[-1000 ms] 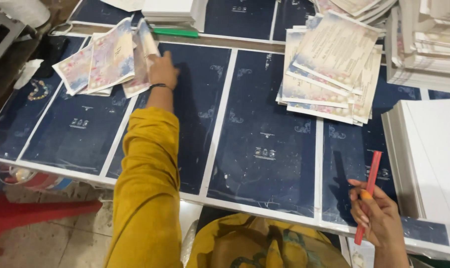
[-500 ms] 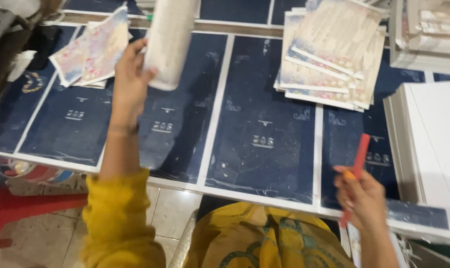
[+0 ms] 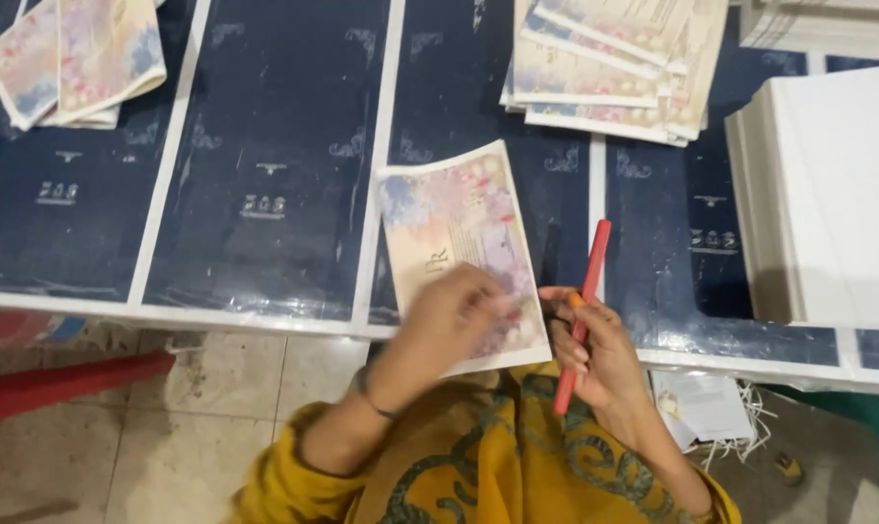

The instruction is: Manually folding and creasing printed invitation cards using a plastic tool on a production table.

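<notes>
Although the card pile [image 3: 66, 58] at far left is cut off by the frame edge, one card [image 3: 456, 228] lies clear on the table [image 3: 265, 116]. Its lower part is hidden under the left hand [image 3: 454, 320], fingers pressing it. Right hand [image 3: 595, 354] grips a red stick [image 3: 583, 311] just beside the card.

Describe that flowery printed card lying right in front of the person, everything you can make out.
The rectangular paper card with pastel floral print lies flat and slightly tilted on the dark blue sheet-covered table, its lower edge overhanging the table's front edge. Pink, purple and blue blooms frame a cream middle with printed lettering. The left hand rests on its lower part, covering some of it. The right hand, holding a red stick-like tool, sits beside its right edge.
</notes>
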